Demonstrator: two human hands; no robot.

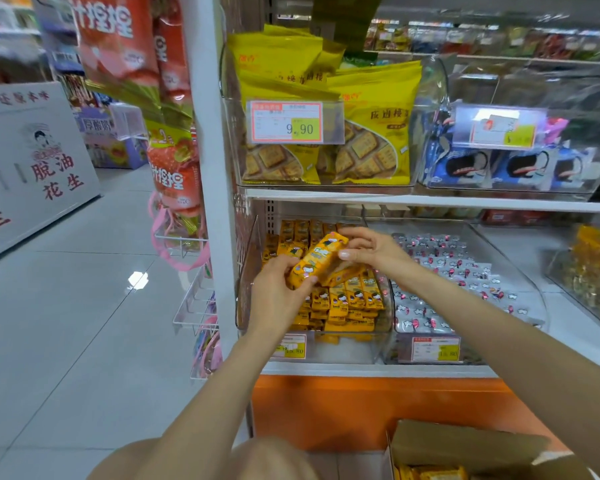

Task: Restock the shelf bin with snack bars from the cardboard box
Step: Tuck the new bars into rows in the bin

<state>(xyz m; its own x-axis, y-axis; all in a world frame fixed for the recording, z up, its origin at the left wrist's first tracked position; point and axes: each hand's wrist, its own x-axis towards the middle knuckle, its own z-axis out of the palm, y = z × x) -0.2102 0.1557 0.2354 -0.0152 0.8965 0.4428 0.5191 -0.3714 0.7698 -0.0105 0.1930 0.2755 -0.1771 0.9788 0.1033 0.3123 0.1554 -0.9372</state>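
Observation:
A stack of yellow snack bars [317,261] hangs tilted above the clear shelf bin [248,271] on the lower shelf. My left hand [278,289] grips the stack's lower end, and my right hand [368,251] grips its upper end with fingers curled over the top. The bin holds several rows of the same yellow bars [347,299]. The cardboard box [465,445] stands open on the floor at the bottom right, with a few yellow bars [430,474] showing inside.
A neighbouring clear bin [534,299] with white-wrapped sweets sits to the right. Yellow biscuit bags [326,126] fill the bin on the shelf above. Hanging snack packs [174,161] and wire racks [194,306] flank the white shelf post on the left. Tiled floor [84,306] stretches leftward.

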